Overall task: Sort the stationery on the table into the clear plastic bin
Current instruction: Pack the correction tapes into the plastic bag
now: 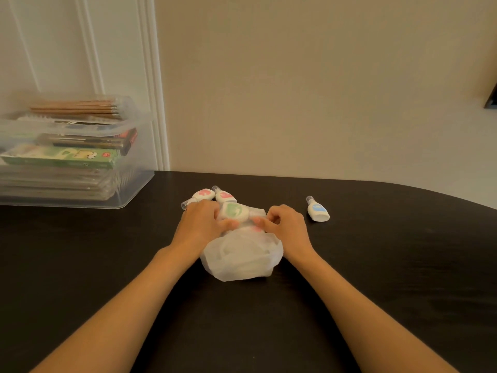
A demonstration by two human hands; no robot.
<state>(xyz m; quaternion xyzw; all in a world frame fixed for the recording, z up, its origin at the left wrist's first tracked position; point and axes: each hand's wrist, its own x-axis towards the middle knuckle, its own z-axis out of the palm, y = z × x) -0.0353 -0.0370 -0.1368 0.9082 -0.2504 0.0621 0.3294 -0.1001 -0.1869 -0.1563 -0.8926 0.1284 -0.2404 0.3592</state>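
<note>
step in hand: unpacking small bottles from a bag, ahead of sorting.

1. nearest, in the middle of the dark table (pixel 376 278), lies a crumpled white plastic bag (pixel 242 258), its mouth turned to the far side.
2. at that mouth, the left hand (pixel 200 220) holds a green-labelled bottle (pixel 233 211), fingers curled round its left side and thumb beneath it. the bottle is just outside the bag and touching it.
3. the right hand (pixel 285 224) pinches the bag's edge, fingers curled tight. something pink shows through the film by its fingertips; what it is cannot be told.
4. just beyond the left hand lies a pair of red-labelled bottles (pixel 225 196), touching each other.
5. a blue-labelled bottle (pixel 318 211) lies on its side to the right, apart from the rest.
6. far left stands the clear plastic bin (pixel 134 184), already stacked with boxes and pencils.

next move, as judged: draw the green bottle clear while the right hand steadies the bag. the thin film may drag along.
</note>
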